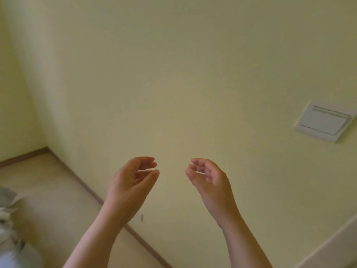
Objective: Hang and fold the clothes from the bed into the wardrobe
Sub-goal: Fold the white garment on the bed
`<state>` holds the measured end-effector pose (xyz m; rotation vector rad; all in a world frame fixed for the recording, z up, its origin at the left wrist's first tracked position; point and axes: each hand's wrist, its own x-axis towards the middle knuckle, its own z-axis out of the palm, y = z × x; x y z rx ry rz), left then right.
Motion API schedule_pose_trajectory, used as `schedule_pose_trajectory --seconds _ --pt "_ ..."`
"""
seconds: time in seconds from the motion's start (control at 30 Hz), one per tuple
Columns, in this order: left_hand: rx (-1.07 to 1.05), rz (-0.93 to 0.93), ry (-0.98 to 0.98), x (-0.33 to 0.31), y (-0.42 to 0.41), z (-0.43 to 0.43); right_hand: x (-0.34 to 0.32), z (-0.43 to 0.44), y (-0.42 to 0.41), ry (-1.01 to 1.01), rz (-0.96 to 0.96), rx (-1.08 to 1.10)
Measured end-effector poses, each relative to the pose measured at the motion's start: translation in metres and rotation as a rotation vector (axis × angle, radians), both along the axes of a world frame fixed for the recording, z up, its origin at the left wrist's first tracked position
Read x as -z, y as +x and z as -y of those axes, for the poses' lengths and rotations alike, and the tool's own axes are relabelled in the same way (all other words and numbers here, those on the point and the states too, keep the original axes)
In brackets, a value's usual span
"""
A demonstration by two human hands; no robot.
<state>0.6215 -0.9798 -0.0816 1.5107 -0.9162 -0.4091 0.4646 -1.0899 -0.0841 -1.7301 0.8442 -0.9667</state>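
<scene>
Progress: no clothes in either hand; bed and wardrobe are out of view, so what's done can't be told.
Far left: blurred grey-white heap (7, 213) on the floor (48, 180), maybe clothes.
Left hand (131, 180): loosely curled, empty.
Right hand (209, 178): same, empty.
Room: wall (173, 74) close ahead, light switch (324, 122) far right; open floor lies left.

You've got one view only: head-mounted, wide-angle. It faces a pale yellow wall (173, 64) from close in, rolled so the skirting board (92, 192) runs diagonally from mid-left down to the bottom edge. Wall fills most of the frame, and floor (58, 190) shows only lower left. Your left hand (131, 178) and right hand (210, 180) sit low centre, near the lens, forearms entering from the bottom. A light switch (324, 122) sits skewed at the right edge
</scene>
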Motion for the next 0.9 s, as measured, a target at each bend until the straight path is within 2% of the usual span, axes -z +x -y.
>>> schedule_pose_trajectory --seconds 0.3,0.53,0.9 --pt "-0.265 0.009 0.032 0.013 0.091 0.055 0.009 0.093 0.121 0.023 -0.011 -0.243" --pt "-0.502 0.021 0.092 0.019 0.158 0.08 0.013 0.148 0.231 0.034 -0.03 -0.523" --pt "-0.873 -0.076 0.193 0.051 0.266 0.041 0.046 0.122 0.414 0.07 -0.15 -0.916"
